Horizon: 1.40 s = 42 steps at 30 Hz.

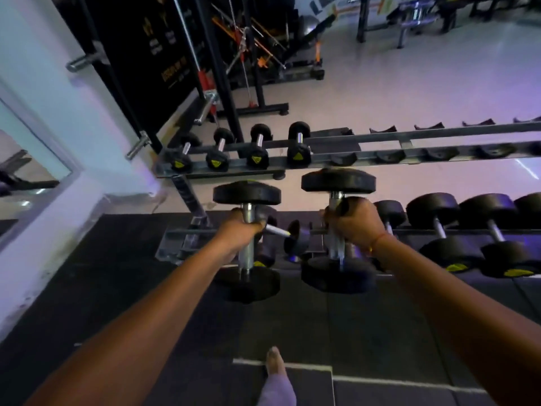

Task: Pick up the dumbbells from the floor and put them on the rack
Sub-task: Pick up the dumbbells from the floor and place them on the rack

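I hold two black round-headed dumbbells by their metal handles, both lifted off the floor in front of the rack. My left hand [244,227] grips the left dumbbell [246,194], and my right hand [355,225] grips the right dumbbell [338,180]. Both dumbbells point away from me, level with the gap between the two tiers. The rack's upper tier [409,158] carries several small dumbbells [257,150] at its left end, with bare cradles to their right. On the lower tier, larger dumbbells [445,230] fill the right side, and a small one [288,235] lies between my hands.
A white wall with a mirror [29,171] stands to the left. Behind the rack is a black cable machine [228,68], with benches [409,16] farther back on a pale floor. Dark rubber mats [117,273] cover the floor near me, and my foot [275,364] shows below.
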Each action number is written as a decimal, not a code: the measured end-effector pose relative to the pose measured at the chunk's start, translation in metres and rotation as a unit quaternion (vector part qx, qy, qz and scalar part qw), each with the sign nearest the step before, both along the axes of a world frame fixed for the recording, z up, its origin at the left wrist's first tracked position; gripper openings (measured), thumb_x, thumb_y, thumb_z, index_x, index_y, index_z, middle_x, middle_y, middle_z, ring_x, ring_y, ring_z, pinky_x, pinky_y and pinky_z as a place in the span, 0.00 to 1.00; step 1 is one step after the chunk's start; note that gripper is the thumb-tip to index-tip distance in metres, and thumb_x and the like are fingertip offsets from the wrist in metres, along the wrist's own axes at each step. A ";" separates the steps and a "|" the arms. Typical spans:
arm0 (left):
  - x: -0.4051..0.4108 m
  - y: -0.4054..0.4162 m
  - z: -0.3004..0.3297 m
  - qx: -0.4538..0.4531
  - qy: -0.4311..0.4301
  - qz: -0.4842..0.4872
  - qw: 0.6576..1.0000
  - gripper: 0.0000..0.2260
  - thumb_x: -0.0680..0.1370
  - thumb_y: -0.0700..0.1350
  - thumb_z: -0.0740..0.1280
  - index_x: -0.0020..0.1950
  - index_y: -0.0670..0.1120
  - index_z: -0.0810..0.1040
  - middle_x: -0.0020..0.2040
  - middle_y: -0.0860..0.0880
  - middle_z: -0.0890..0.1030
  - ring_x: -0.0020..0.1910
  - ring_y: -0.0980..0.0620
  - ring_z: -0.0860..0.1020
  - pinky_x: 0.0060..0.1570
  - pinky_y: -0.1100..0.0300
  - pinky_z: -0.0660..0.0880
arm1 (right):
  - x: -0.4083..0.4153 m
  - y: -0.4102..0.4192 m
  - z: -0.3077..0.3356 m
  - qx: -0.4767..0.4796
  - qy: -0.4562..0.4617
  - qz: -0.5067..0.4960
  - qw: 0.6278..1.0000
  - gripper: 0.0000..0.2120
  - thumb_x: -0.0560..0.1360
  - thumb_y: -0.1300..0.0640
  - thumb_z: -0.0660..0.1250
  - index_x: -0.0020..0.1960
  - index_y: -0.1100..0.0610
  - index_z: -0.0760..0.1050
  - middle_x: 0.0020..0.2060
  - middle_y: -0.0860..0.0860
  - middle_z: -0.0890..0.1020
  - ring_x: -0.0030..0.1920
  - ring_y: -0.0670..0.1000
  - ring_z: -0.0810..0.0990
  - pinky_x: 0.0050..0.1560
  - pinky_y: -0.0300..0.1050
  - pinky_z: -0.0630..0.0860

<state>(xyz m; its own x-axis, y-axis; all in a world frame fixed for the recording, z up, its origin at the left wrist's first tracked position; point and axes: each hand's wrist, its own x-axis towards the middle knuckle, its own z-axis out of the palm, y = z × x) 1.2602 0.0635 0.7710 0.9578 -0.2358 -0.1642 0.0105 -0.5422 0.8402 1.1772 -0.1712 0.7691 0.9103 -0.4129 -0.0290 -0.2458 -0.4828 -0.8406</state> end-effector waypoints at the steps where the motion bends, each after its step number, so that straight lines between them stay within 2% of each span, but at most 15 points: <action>1: 0.037 -0.013 -0.004 0.008 -0.003 -0.005 1.000 0.07 0.74 0.45 0.72 0.44 0.42 0.78 0.39 0.46 0.80 0.40 0.48 0.80 0.35 0.62 0.74 | 0.030 -0.012 -0.003 -0.014 0.007 -0.013 1.000 0.14 0.69 0.47 0.74 0.38 0.57 0.77 0.35 0.53 0.81 0.39 0.54 0.80 0.44 0.50 0.80; 4: 0.147 -0.067 -0.009 0.017 -0.016 -0.025 0.999 0.13 0.75 0.47 0.71 0.48 0.38 0.77 0.41 0.43 0.78 0.41 0.47 0.77 0.38 0.57 0.70 | 0.122 -0.056 -0.002 -0.047 0.011 -0.039 0.998 0.16 0.67 0.47 0.75 0.37 0.59 0.77 0.34 0.54 0.81 0.38 0.55 0.80 0.40 0.47 0.77; 7: 0.221 -0.128 -0.021 0.021 0.000 -0.040 0.999 0.12 0.75 0.47 0.71 0.48 0.39 0.78 0.44 0.42 0.80 0.44 0.44 0.78 0.46 0.51 0.76 | 0.177 -0.106 -0.006 -0.062 0.035 -0.064 0.995 0.14 0.66 0.49 0.76 0.34 0.56 0.74 0.34 0.52 0.78 0.37 0.52 0.77 0.38 0.41 0.68; 9: 0.262 -0.172 -0.020 0.002 0.029 -0.047 0.998 0.08 0.75 0.47 0.71 0.45 0.42 0.79 0.43 0.43 0.81 0.45 0.44 0.79 0.49 0.51 0.77 | 0.213 -0.145 -0.008 -0.051 0.040 -0.090 0.994 0.15 0.66 0.50 0.76 0.32 0.54 0.71 0.34 0.51 0.77 0.37 0.52 0.76 0.38 0.43 0.70; 11: 0.298 -0.221 -0.026 -0.006 0.048 -0.069 0.996 0.05 0.75 0.44 0.71 0.41 0.46 0.78 0.39 0.48 0.79 0.42 0.48 0.77 0.45 0.56 0.74 | 0.248 -0.192 -0.015 -0.050 0.042 -0.107 0.992 0.12 0.66 0.51 0.76 0.36 0.54 0.73 0.36 0.52 0.79 0.39 0.53 0.78 0.40 0.45 0.75; 14: 0.343 -0.298 -0.036 -0.003 0.069 -0.073 0.995 0.05 0.75 0.46 0.71 0.46 0.45 0.79 0.42 0.47 0.80 0.43 0.49 0.78 0.38 0.60 0.71 | 0.302 -0.272 -0.031 -0.060 0.058 -0.126 0.989 0.11 0.67 0.49 0.75 0.38 0.55 0.76 0.36 0.54 0.81 0.39 0.55 0.80 0.38 0.44 0.73; 16: 0.374 -0.351 -0.046 -0.002 0.091 -0.060 0.994 0.06 0.75 0.47 0.71 0.46 0.44 0.78 0.43 0.46 0.80 0.43 0.49 0.78 0.39 0.59 0.71 | 0.339 -0.327 -0.041 -0.052 0.078 -0.128 0.987 0.12 0.67 0.50 0.74 0.38 0.55 0.74 0.36 0.53 0.80 0.39 0.56 0.80 0.38 0.43 0.72; 19: 0.415 -0.425 -0.071 0.026 0.121 -0.045 0.991 0.09 0.76 0.46 0.70 0.50 0.41 0.78 0.48 0.43 0.82 0.44 0.48 0.78 0.43 0.58 0.72 | 0.388 -0.400 -0.060 -0.056 0.110 -0.143 0.982 0.13 0.66 0.50 0.75 0.43 0.56 0.76 0.41 0.56 0.82 0.42 0.58 0.80 0.43 0.47 0.77; 22: 0.454 -0.486 -0.091 0.041 0.147 -0.043 0.987 0.08 0.77 0.46 0.69 0.46 0.42 0.75 0.43 0.44 0.78 0.40 0.49 0.75 0.38 0.60 0.69 | 0.433 -0.459 -0.078 -0.069 0.147 -0.127 0.979 0.12 0.67 0.51 0.74 0.45 0.57 0.78 0.40 0.55 0.81 0.42 0.57 0.80 0.42 0.45 0.74; 24: 0.476 -0.518 -0.106 0.055 0.170 -0.039 0.983 0.07 0.77 0.46 0.69 0.47 0.43 0.75 0.44 0.45 0.77 0.42 0.48 0.75 0.41 0.59 0.69 | 0.457 -0.488 -0.092 -0.066 0.168 -0.103 0.978 0.10 0.68 0.51 0.74 0.44 0.55 0.78 0.38 0.52 0.80 0.41 0.54 0.79 0.42 0.43 0.72; 27: 0.505 -0.551 -0.130 0.070 0.202 -0.031 0.976 0.08 0.77 0.45 0.69 0.52 0.42 0.76 0.46 0.44 0.77 0.45 0.47 0.75 0.46 0.58 0.70 | 0.485 -0.513 -0.122 -0.053 0.196 -0.088 0.975 0.08 0.69 0.52 0.73 0.44 0.54 0.77 0.38 0.50 0.80 0.40 0.53 0.79 0.44 0.45 0.76; 33: 0.543 -0.570 -0.175 0.128 0.257 0.006 0.958 0.13 0.76 0.42 0.68 0.59 0.39 0.73 0.50 0.41 0.78 0.47 0.45 0.76 0.44 0.57 0.71 | 0.519 -0.544 -0.174 -0.022 0.257 -0.067 0.964 0.07 0.70 0.53 0.72 0.43 0.54 0.75 0.34 0.50 0.79 0.38 0.50 0.79 0.41 0.44 0.76; 37: 0.550 -0.567 -0.186 0.138 0.283 -0.013 0.949 0.14 0.78 0.46 0.67 0.60 0.41 0.72 0.54 0.40 0.78 0.53 0.43 0.78 0.50 0.55 0.73 | 0.521 -0.554 -0.187 -0.001 0.266 -0.071 0.961 0.08 0.72 0.53 0.71 0.44 0.55 0.74 0.34 0.52 0.78 0.38 0.51 0.78 0.42 0.46 0.77; 42: 0.552 -0.565 -0.181 0.175 0.269 -0.061 0.945 0.18 0.79 0.51 0.66 0.64 0.43 0.72 0.57 0.41 0.77 0.55 0.44 0.77 0.54 0.51 0.74 | 0.522 -0.549 -0.180 0.000 0.277 -0.073 0.958 0.10 0.73 0.50 0.70 0.45 0.56 0.75 0.35 0.53 0.78 0.38 0.52 0.78 0.42 0.46 0.77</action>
<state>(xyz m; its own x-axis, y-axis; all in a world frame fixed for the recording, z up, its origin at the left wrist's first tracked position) 1.8120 -0.5013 0.5901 0.6836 -0.1793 -0.7075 0.3046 -0.8108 0.4998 1.6991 -0.7203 0.5888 0.6873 -0.5351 -0.4913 -0.7196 -0.4092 -0.5610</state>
